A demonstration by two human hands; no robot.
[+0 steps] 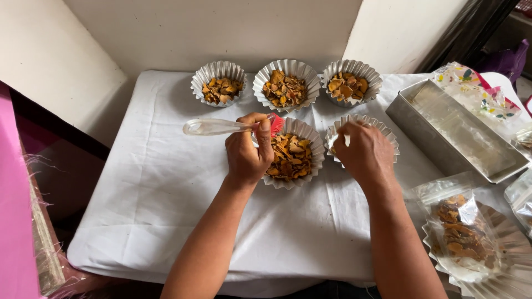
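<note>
Both hands work over the white tablecloth point(166, 188). Nearest the viewer, right of the cloth's middle, a clear bag of orange-brown chips point(457, 230) lies on a stack of spare fluted foil cups point(501, 260). The left hand point(247, 148) is closed around a pastry brush point(221, 127) with a clear handle, its red bristles at the far rim of a filled foil cup point(292, 154) at the cloth's centre. The right hand point(364, 150) curls over the foil cup just right of it point(361, 138) — what the fingers pinch is hidden, and that cup looks nearly empty. Farther back stand three filled cups in a row point(286, 84), so four appear done and one is left. A long metal loaf tin point(454, 130) lies at the cloth's right edge.
</note>
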